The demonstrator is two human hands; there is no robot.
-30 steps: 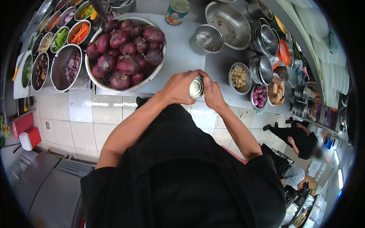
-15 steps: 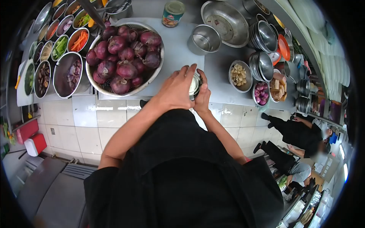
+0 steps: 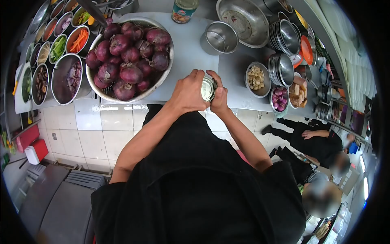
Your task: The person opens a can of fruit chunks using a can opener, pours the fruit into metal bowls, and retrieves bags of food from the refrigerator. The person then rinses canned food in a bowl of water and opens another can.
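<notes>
At the near edge of the counter, a small tin can (image 3: 207, 89) sits between my two hands with its pale metal lid facing up. My left hand (image 3: 187, 92) wraps the can's left side, fingers bent together at the far rim. On the opposite side, my right hand (image 3: 219, 94) grips the can, its index finger curved over the far edge and the thumb near the rim. The can's label and lower wall are hidden by my hands. Beyond them stand a steel pot (image 3: 219, 38) and another labelled can (image 3: 184, 10).
A large colander (image 3: 169, 65) of red onions is on the left, beside several steel tubs of cut vegetables. To the right are bowls of garlic (image 3: 256, 78), shallots (image 3: 280, 99) and stacked steel bowls (image 3: 281, 69). Co-workers (image 3: 315, 136) are at the far right.
My left fingers have drawn back from over the can, so more of its lid shows. My view has shifted slightly. The co-workers at right have changed position.
</notes>
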